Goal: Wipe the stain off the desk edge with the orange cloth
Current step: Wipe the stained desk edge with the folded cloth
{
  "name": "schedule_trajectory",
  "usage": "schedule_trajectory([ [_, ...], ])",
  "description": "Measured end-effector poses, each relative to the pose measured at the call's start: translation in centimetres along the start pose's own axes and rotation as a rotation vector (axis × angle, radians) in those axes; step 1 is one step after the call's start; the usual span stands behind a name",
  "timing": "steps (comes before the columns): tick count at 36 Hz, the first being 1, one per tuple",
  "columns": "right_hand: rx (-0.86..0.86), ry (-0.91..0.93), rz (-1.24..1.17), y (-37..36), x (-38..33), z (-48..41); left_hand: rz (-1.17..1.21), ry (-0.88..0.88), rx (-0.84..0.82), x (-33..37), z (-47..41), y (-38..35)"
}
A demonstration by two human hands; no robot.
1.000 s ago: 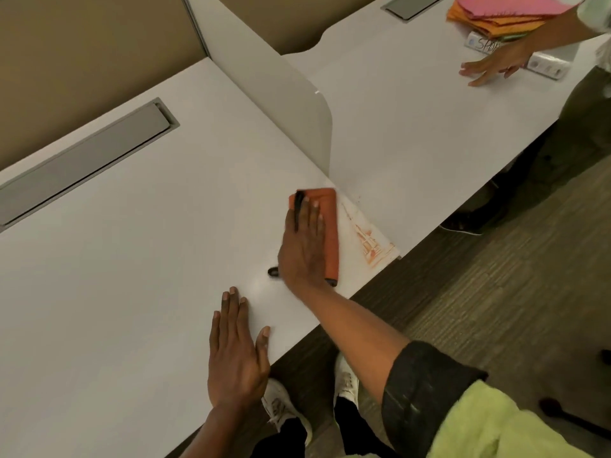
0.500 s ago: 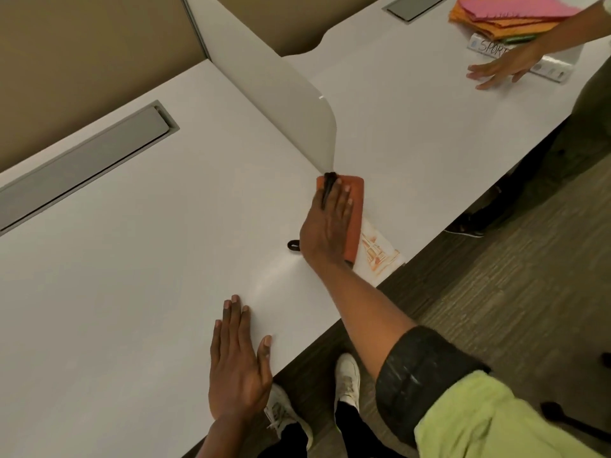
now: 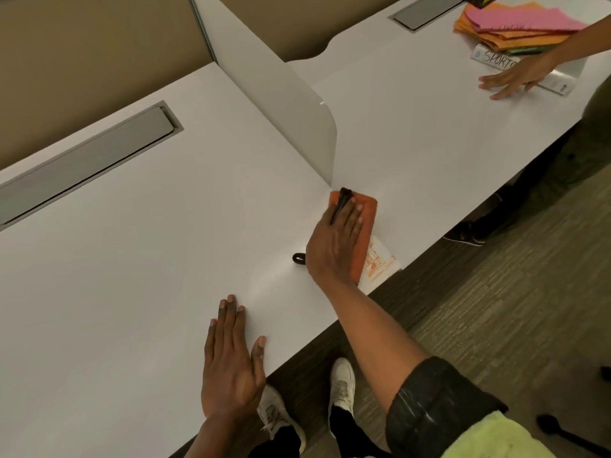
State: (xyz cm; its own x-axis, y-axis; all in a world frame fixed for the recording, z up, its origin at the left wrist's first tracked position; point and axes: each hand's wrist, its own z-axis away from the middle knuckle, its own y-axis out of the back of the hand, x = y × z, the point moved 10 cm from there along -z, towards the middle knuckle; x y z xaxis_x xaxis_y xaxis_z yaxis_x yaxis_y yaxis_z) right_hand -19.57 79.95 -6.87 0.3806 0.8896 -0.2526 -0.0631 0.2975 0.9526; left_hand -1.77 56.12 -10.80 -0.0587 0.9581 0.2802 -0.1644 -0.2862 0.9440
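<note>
My right hand (image 3: pixel 334 239) presses flat on the folded orange cloth (image 3: pixel 366 226), near the front edge of the white desk (image 3: pixel 165 226). A black marker runs under that hand; its tip shows between the fingers and its cap end sticks out on the left (image 3: pixel 298 258). Orange scribbled stain marks (image 3: pixel 380 264) lie on the desk edge just right of the cloth. My left hand (image 3: pixel 231 361) rests flat on the desk with fingers apart, holding nothing.
A white divider panel (image 3: pixel 281 104) stands just behind the cloth. A grey cable tray lid (image 3: pixel 86 163) is set in the desk at the left. On the neighbouring desk another person's hand (image 3: pixel 515 77) rests by a stack of coloured cloths (image 3: pixel 515 24).
My right hand has pushed the cloth away from me and to the right, up to the foot of the divider. The left hand stays in place.
</note>
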Motion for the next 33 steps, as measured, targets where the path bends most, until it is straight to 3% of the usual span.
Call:
schedule_trajectory([
  [5,-0.033,0.001,-0.001,-1.1,0.9,2.8,-0.026,-0.016,0.007,0.1,0.0,0.0],
  [12,-0.031,0.296,0.119,-1.3,-2.8,2.3,-0.038,-0.008,0.004,0.0,0.0,0.0],
  [21,-0.023,0.061,0.017,-0.6,3.3,3.2,-0.013,-0.036,0.003,0.3,0.2,0.3],
  [27,-0.018,0.132,0.006,-2.0,3.2,6.3,-0.011,-0.046,0.018,0.2,0.2,0.1],
  [33,0.009,0.224,0.052,-0.9,2.0,2.3,-0.005,-0.046,0.027,0.3,0.4,0.2],
])
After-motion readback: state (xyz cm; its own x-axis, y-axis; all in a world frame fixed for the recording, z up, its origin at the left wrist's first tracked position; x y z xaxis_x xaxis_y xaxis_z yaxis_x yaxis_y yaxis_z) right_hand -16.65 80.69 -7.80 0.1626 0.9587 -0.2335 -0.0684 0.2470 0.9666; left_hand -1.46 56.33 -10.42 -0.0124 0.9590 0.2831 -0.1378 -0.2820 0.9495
